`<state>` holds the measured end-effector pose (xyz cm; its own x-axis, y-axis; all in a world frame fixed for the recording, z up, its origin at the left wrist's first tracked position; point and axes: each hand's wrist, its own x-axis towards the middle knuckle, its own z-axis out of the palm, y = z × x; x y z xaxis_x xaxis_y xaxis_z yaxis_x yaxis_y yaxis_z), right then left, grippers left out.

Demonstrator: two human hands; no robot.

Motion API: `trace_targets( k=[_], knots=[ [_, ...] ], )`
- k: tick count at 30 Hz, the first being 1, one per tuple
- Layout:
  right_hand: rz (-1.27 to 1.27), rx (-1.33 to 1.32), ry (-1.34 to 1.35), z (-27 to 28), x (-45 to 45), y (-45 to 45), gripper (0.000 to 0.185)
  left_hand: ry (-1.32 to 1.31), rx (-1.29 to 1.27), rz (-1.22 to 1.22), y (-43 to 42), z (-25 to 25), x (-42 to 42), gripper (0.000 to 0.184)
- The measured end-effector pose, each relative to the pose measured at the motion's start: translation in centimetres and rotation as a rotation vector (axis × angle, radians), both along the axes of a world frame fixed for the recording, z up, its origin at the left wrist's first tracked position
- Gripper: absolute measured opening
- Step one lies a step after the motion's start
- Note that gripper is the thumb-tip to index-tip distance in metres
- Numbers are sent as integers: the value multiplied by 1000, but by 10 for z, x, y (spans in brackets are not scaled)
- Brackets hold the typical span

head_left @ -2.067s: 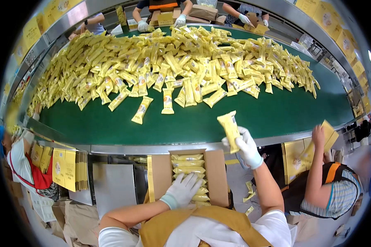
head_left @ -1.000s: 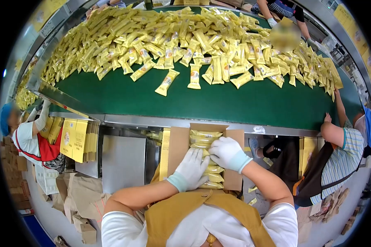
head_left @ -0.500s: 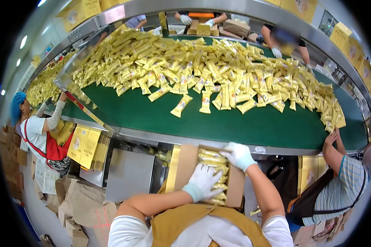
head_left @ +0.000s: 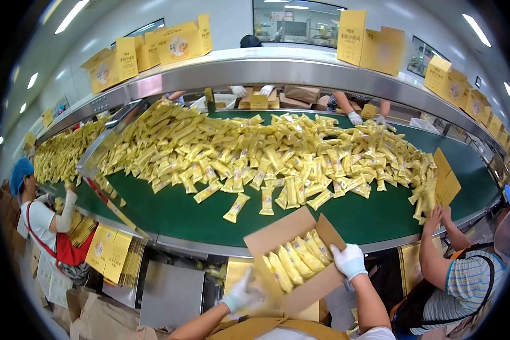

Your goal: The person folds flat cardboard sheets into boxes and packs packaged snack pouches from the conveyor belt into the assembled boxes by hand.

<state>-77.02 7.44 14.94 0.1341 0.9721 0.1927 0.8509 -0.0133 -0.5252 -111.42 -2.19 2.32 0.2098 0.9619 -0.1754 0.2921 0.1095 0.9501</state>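
Note:
An open cardboard box (head_left: pixel 259 241) is tilted in front of me at the belt's near edge, its flaps raised. Inside lies a row of yellow wrapped snack packs (head_left: pixel 293 258). My right hand (head_left: pixel 351 262), in a white glove, grips the box's right wall. At the box's lower left, my gloved left hand (head_left: pixel 241 293) is apart from the packs, fingers spread and partly blurred. Beyond the box, a large heap of the same packs (head_left: pixel 255 153) covers much of the green conveyor belt (head_left: pixel 170 218).
A co-worker (head_left: pixel 464 277) on the right holds a yellow carton (head_left: pixel 446 180) by the heap. Another person (head_left: pixel 45 221) works at left beside stacked flat cartons (head_left: pixel 110 252). Gloved hands (head_left: pixel 354 118) reach in across the belt. A metal shelf (head_left: pixel 289 68) bearing cartons (head_left: pixel 181 44) spans above.
The box has been raised and tilted towards the belt. My left hand has come off the packs to the box's lower left; my right hand stays on the right wall. The view has tipped upward.

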Motion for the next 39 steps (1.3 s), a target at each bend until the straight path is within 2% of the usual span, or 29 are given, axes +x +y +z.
trace_targets(
  k=[2,4,6,7,8,9,11,13,14,15,18,20,22,23,26,27,28,29,30,31,32,34,35,36,38,39],
  knots=[
    [160,-179,-83,-24,12,22,36,-190,31,-93,8,-45,19,87],
    [229,-146,-83,11,-9,20,43,-308,87,-134,30,-51,26,86],
    [278,31,68,35,-13,26,42,-811,-128,-35,59,-36,26,82],
    [310,122,141,50,-17,30,41,-869,-121,29,80,-19,23,80],
    [285,127,279,79,-21,35,36,-821,-37,87,108,14,17,77],
    [315,253,450,100,-24,46,32,-736,79,145,138,49,12,74],
    [371,310,328,164,-19,73,32,-468,426,253,205,141,0,69],
    [550,516,999,196,-29,120,47,-257,806,350,265,243,-10,64],
    [904,410,1175,224,-26,154,51,-214,949,383,292,289,-14,61],
    [934,513,1285,242,-35,187,54,-187,1061,410,316,332,-17,58],
    [848,709,871,312,-59,266,52,-215,1178,388,375,422,-20,50],
    [734,808,797,341,-82,280,50,-361,1088,283,399,455,-18,49],
    [564,1045,437,341,-78,356,48,-159,882,403,407,468,-13,47],
    [478,1147,250,333,-77,381,48,-58,776,457,414,466,-11,46],
    [479,772,161,315,-85,338,53,119,1021,354,455,427,-34,44],
    [429,1103,-4,289,-80,347,51,112,1266,457,458,406,-27,42],
    [555,1192,-10,268,-72,352,40,148,1457,487,457,383,-21,40],
    [538,1249,-45,238,-69,352,33,164,1711,461,454,357,-15,35],
    [566,1254,-215,210,-58,351,27,305,1673,392,447,325,-16,31],
    [535,1105,-270,171,-45,357,22,362,1422,319,450,279,-19,30],
    [419,766,-279,129,-33,362,24,438,1174,260,457,235,-18,28],
    [175,189,-308,64,-17,372,44,614,643,180,477,153,-15,44],
    [147,62,-206,22,-2,382,55,731,410,156,484,120,-12,57],
    [74,1,-301,5,-4,380,58,841,176,127,490,99,-7,69],
    [-70,-125,-492,-19,-18,379,67,956,129,164,491,91,15,78],
    [-40,-265,-454,-20,-23,388,74,1014,101,180,491,85,23,82]
  ],
)
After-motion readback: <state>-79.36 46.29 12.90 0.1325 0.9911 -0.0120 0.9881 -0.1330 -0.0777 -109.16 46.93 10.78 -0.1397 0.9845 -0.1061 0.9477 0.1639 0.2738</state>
